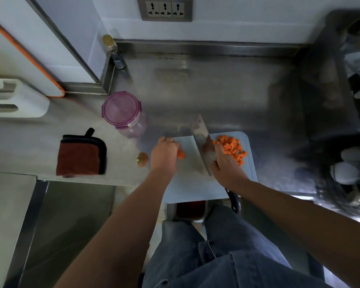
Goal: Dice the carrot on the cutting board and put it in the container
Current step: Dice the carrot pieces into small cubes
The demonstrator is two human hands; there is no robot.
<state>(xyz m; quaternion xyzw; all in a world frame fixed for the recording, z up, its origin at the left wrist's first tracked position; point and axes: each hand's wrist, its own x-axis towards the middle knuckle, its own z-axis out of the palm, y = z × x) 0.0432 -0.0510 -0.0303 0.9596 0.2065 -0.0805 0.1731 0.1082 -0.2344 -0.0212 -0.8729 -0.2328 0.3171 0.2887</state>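
Note:
A pale blue cutting board (187,183) lies at the front edge of the steel counter. My left hand (164,153) holds down a short remaining piece of carrot (181,154) on the board's left part, fingers curled over it. My right hand (227,165) grips a broad cleaver (202,140) whose blade stands between the carrot piece and a heap of diced carrot (231,148) on the board's right side. A clear round container with a purple clip lid (123,113) stands behind the board to the left, its lid on.
A folded brown cloth (81,155) and a cut carrot end (142,159) lie left of the board. A bottle (112,50) stands in the back left corner. A dark dish rack (341,100) with utensils fills the right side. A white board rack (15,96) sits far left.

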